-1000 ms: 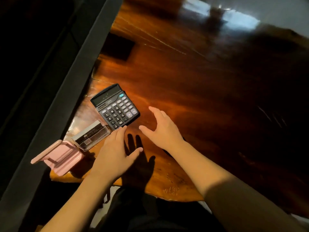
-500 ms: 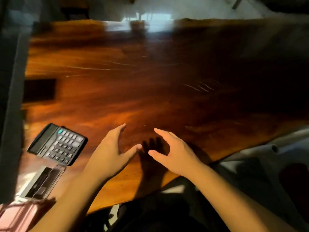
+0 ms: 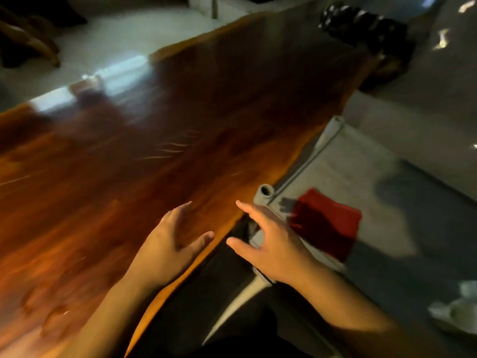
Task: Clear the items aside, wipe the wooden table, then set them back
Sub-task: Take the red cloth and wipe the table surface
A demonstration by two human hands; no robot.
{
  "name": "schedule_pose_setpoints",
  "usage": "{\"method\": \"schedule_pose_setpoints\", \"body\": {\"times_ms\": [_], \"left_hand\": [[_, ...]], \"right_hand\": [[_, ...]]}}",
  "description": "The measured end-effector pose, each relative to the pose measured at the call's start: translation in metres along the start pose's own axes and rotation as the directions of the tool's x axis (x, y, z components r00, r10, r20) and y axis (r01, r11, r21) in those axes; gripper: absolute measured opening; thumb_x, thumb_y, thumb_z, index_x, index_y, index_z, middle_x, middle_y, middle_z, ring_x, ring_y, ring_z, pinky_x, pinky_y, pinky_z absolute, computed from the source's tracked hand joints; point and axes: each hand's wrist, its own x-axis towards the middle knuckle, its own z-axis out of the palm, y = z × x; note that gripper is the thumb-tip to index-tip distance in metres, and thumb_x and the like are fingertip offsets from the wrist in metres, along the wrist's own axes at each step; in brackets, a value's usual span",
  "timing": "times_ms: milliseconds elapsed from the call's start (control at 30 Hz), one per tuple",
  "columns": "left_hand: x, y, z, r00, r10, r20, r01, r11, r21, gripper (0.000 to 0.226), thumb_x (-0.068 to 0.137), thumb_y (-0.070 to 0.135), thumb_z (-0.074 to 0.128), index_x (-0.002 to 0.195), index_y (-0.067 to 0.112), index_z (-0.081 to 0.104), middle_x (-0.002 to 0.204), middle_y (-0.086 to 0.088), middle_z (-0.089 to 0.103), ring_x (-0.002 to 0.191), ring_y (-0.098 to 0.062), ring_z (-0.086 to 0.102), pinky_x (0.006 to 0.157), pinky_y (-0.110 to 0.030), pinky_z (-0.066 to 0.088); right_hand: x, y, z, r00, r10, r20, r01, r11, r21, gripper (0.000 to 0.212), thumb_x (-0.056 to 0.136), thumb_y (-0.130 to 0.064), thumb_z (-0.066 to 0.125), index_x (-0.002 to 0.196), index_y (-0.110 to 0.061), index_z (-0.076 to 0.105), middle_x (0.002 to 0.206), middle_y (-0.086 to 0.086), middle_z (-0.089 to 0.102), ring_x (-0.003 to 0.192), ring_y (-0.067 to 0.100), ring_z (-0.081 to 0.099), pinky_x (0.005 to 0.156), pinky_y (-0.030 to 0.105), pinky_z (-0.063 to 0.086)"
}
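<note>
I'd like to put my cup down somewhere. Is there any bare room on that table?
Plenty: the wooden table shows nothing on it, from the left hand to its far edge. The red cloth lies off it, beyond the right hand.

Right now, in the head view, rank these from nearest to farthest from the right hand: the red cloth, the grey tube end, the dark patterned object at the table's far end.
From the right hand:
1. Grey tube end, just beyond the fingertips, beside the table edge.
2. Red cloth, to the right, on the grey surface; close to the tube's rank.
3. Dark patterned object, far away at the top right.
</note>
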Motion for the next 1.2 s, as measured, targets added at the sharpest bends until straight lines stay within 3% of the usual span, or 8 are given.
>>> {"method": "schedule_pose_setpoints", "body": {"times_ms": [100, 367, 467, 600, 800, 900, 1033, 1200], "left_hand": [[0.031, 0.05, 0.046, 0.996, 0.049, 0.078, -0.05, 0.999, 0.004, 0.094, 0.07, 0.084, 0.055, 0.149, 0.042, 0.028, 0.152, 0.011, 0.042, 0.122, 0.001, 0.041, 0.093, -0.02, 0.041], [0.094, 0.146, 0.145, 0.976, 0.119, 0.184, -0.123, 0.992, 0.008, 0.08, 0.079, 0.066, 0.064, 0.147, 0.034, 0.035, 0.148, 0.005, 0.046, 0.13, -0.009, 0.044, 0.102, -0.032, 0.044], [0.116, 0.159, 0.171, 0.969, 0.095, 0.228, -0.103, 0.994, 0.022, 0.081, 0.082, 0.062, 0.066, 0.149, 0.028, 0.036, 0.15, 0.002, 0.046, 0.135, -0.02, 0.046, 0.103, -0.04, 0.046], [0.146, 0.162, 0.199, 0.944, 0.008, 0.329, 0.004, 0.999, -0.037, 0.079, 0.083, 0.055, 0.069, 0.149, 0.026, 0.036, 0.149, -0.001, 0.047, 0.13, -0.023, 0.05, 0.086, -0.027, 0.047], [0.175, 0.154, 0.23, 0.92, -0.048, 0.388, 0.048, 0.999, 0.009, 0.06, 0.088, 0.045, 0.069, 0.139, 0.021, 0.046, 0.118, 0.006, 0.062, 0.085, 0.0, 0.053, 0.061, -0.015, 0.043], [0.182, 0.149, 0.237, 0.932, -0.094, 0.351, 0.09, 0.996, 0.028, 0.061, 0.088, 0.045, 0.068, 0.14, 0.022, 0.045, 0.11, 0.009, 0.057, 0.09, -0.007, 0.055, 0.068, -0.021, 0.047], [0.186, 0.144, 0.242, 0.929, -0.166, 0.33, 0.171, 0.985, 0.014, 0.064, 0.086, 0.045, 0.069, 0.14, 0.023, 0.044, 0.103, 0.01, 0.052, 0.094, -0.015, 0.058, 0.081, -0.035, 0.052], [0.188, 0.149, 0.244, 0.872, -0.262, 0.413, 0.315, 0.947, -0.063, 0.058, 0.08, 0.048, 0.073, 0.125, 0.016, 0.056, 0.094, 0.004, 0.065, 0.093, -0.022, 0.066, 0.086, -0.044, 0.057]], "right_hand": [[-0.016, 0.045, -0.05, 0.993, 0.035, -0.11, -0.032, 0.999, 0.036, 0.078, 0.081, -0.068, 0.063, 0.15, -0.042, 0.038, 0.149, -0.016, 0.049, 0.136, -0.003, 0.042, 0.111, 0.027, 0.042], [-0.048, 0.152, -0.132, 0.913, 0.328, -0.241, -0.281, 0.936, 0.21, 0.08, 0.072, -0.074, 0.059, 0.145, -0.05, 0.036, 0.129, -0.021, 0.048, 0.119, 0.001, 0.048, 0.088, 0.02, 0.045], [-0.055, 0.183, -0.138, 0.861, 0.427, -0.276, -0.337, 0.886, 0.319, 0.074, 0.076, -0.062, 0.067, 0.143, -0.039, 0.047, 0.123, -0.015, 0.051, 0.11, 0.003, 0.055, 0.081, 0.017, 0.048], [-0.052, 0.213, -0.133, 0.75, 0.602, -0.275, -0.408, 0.748, 0.523, 0.052, 0.088, -0.027, 0.077, 0.135, -0.027, 0.055, 0.129, 0.001, 0.057, 0.098, 0.004, 0.055, 0.072, 0.014, 0.043], [-0.045, 0.234, -0.121, 0.527, 0.839, -0.134, -0.53, 0.447, 0.721, 0.05, 0.091, -0.02, 0.075, 0.137, -0.012, 0.057, 0.141, 0.014, 0.058, 0.119, 0.024, 0.061, 0.105, 0.046, 0.049], [-0.039, 0.235, -0.111, 0.481, 0.872, -0.09, -0.541, 0.377, 0.752, 0.05, 0.091, -0.02, 0.074, 0.137, -0.013, 0.057, 0.139, 0.011, 0.06, 0.115, 0.023, 0.062, 0.103, 0.045, 0.051], [-0.033, 0.23, -0.101, 0.451, 0.883, -0.134, -0.579, 0.403, 0.708, 0.047, 0.088, -0.024, 0.076, 0.132, -0.018, 0.061, 0.129, 0.005, 0.065, 0.109, 0.022, 0.065, 0.095, 0.042, 0.054], [-0.027, 0.226, -0.097, 0.452, 0.882, -0.134, -0.58, 0.405, 0.707, 0.045, 0.086, -0.025, 0.08, 0.126, -0.012, 0.064, 0.115, 0.005, 0.071, 0.097, 0.02, 0.068, 0.082, 0.033, 0.055]]}}
